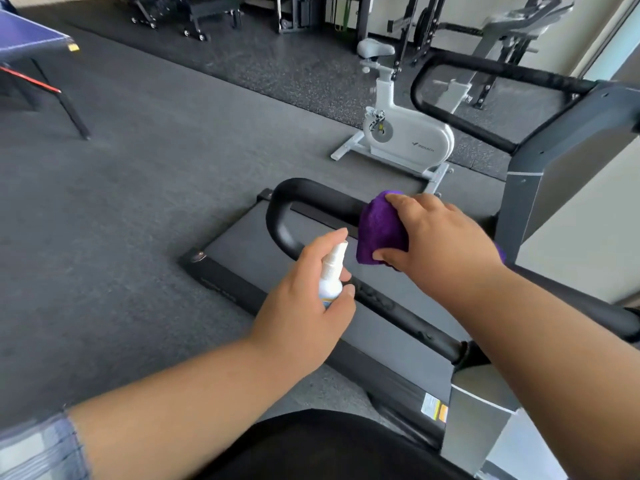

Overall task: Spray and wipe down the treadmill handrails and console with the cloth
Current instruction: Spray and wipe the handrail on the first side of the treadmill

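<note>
I count two hands, left (304, 299) and right (446, 247); one white spray bottle (89, 277); one purple cloth (379, 230); two black handrails, near (298, 192) and far (502, 69); one treadmill deck (249, 251); one white exercise bike (408, 133); one purple-topped surface (31, 32).

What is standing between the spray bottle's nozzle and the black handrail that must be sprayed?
Nothing visible. The left hand grips the spray bottle just beside the near handrail, with open air between them. The purple cloth, held by the right hand, covers the rail farther along, near its bend.
</note>
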The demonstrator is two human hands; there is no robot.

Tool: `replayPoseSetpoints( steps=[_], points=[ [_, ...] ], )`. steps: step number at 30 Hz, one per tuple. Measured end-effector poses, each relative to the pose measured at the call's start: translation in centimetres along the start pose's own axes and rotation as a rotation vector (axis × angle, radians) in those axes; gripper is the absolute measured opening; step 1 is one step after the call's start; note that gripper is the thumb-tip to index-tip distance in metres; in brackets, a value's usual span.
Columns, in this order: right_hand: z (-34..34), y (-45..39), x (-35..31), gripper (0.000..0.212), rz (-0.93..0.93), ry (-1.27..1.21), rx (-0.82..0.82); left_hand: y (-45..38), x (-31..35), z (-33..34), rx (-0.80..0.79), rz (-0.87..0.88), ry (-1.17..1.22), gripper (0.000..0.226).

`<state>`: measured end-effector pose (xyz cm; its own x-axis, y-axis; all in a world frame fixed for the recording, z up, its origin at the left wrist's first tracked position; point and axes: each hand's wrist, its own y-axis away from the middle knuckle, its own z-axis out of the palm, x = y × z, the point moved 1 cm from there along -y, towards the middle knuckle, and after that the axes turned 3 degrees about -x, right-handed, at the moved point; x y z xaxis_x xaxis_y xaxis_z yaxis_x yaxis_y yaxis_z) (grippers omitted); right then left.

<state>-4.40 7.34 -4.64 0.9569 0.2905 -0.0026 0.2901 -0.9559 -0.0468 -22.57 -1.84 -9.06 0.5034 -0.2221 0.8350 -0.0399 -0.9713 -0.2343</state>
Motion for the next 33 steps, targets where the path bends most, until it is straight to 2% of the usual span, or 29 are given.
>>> replayPoseSetpoints(
  steps=[9,17,20,24,28,31,33],
  points=[
    [0.4,-5.0,-6.1,0.083,-0.014,0.1,-0.004,-1.2,-3.6,-3.6,0.006,-0.02,0.008,0.074],
    [0.9,-10.1,-11.5,0.08,-0.039,0.161,-0.057,-4.4,-6.4,-8.6,-0.081,0.045,0.082,0.075],
    [0.8,-11.3,-13.2,0.078,-0.067,0.259,-0.086,-5.6,-7.6,-9.9,-0.117,0.053,0.114,0.073],
    [0.9,-13.7,-17.4,0.057,-0.118,0.46,-0.184,-7.5,-10.2,-12.4,-0.208,0.079,0.189,0.073],
    [2.7,-16.1,-20.2,0.031,-0.179,0.683,-0.346,-8.4,-10.4,-13.3,-0.186,0.124,0.211,0.074],
    [4.6,-17.3,-22.3,0.015,-0.167,0.71,-0.457,-9.4,-12.2,-15.0,-0.182,0.152,0.234,0.071],
    [5.6,-17.9,-23.0,0.014,-0.137,0.695,-0.495,-9.9,-13.1,-16.0,-0.174,0.15,0.235,0.071]
  ],
)
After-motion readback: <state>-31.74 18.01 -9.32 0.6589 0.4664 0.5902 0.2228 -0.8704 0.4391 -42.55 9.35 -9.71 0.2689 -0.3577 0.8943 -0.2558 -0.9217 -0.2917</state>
